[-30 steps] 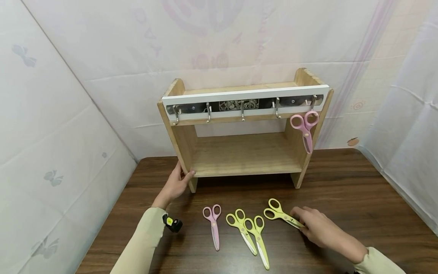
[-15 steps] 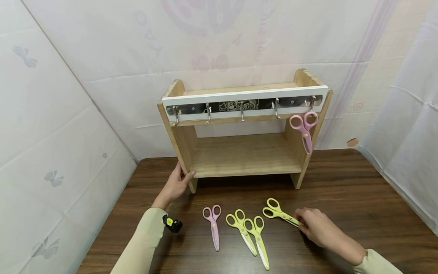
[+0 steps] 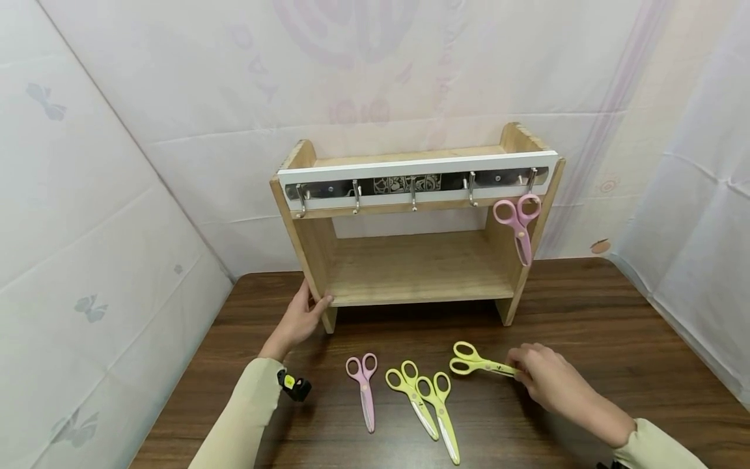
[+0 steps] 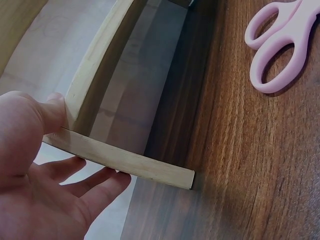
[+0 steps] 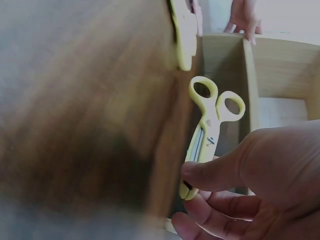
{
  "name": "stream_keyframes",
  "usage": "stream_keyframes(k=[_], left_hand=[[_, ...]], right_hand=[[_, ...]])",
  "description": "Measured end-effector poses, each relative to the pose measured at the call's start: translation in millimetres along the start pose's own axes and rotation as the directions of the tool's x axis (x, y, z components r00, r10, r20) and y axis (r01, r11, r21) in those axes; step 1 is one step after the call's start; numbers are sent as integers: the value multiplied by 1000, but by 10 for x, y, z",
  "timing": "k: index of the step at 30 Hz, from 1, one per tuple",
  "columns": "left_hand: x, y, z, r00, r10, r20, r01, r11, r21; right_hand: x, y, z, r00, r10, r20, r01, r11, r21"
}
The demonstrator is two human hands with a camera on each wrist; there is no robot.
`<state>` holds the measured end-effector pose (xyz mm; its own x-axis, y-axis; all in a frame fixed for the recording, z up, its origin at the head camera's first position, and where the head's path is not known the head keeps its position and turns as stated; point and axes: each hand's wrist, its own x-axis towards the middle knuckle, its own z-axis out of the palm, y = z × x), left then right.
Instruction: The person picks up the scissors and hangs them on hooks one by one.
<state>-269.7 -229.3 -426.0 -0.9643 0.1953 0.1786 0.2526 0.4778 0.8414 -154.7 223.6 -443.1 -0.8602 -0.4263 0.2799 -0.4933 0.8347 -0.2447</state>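
My right hand (image 3: 547,378) pinches a pair of yellow scissors (image 3: 476,362) by the blade end, thumb against fingers. The scissors' handle loops point left, away from the hand; in the right wrist view the yellow scissors (image 5: 207,125) look raised off the table. With my left hand (image 3: 297,319) I grip the lower left side panel of a wooden shelf (image 3: 422,264), thumb in front and fingers behind, as the left wrist view shows on the side panel (image 4: 135,162). Pink scissors (image 3: 520,228) hang from the rightmost hook of the white hook rack (image 3: 418,177).
On the dark wooden table (image 3: 246,391), pink scissors (image 3: 364,391) lie left of two overlapping yellow scissors, the left pair (image 3: 412,394) and the right pair (image 3: 441,410). The rack's other hooks hold nothing. Patterned white sheeting (image 3: 199,130) stands behind and beside the table.
The yellow scissors in my right hand have turned to lie more level, and that hand has risen slightly. My left hand keeps its grip on the shelf. The head view has shifted a little.
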Motion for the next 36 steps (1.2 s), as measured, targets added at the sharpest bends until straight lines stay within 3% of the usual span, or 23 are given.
stream_keyframes(k=[11,15,19,28,36], left_hand=[[-6,0,0,1000,-11,-2,11,1000,2],[-7,0,3,1000,-7,-4,7,1000,3],[-8,6,-1,1000,-15,-1,15,1000,6],[-6,-4,-6,1000,-6,-4,6,1000,6],[-10,-11,1,1000,-8,-7,8,1000,8]], right_hand=[[297,-15,-549,976,-88,-199,83,996,-37],[421,-27,-730,937,-158,-312,150,987,-49],[528,-60,-878,890,-178,-421,185,982,-24],[712,-198,-996,815,-53,-577,161,978,137],[845,-306,-1030,792,55,-608,121,962,245]])
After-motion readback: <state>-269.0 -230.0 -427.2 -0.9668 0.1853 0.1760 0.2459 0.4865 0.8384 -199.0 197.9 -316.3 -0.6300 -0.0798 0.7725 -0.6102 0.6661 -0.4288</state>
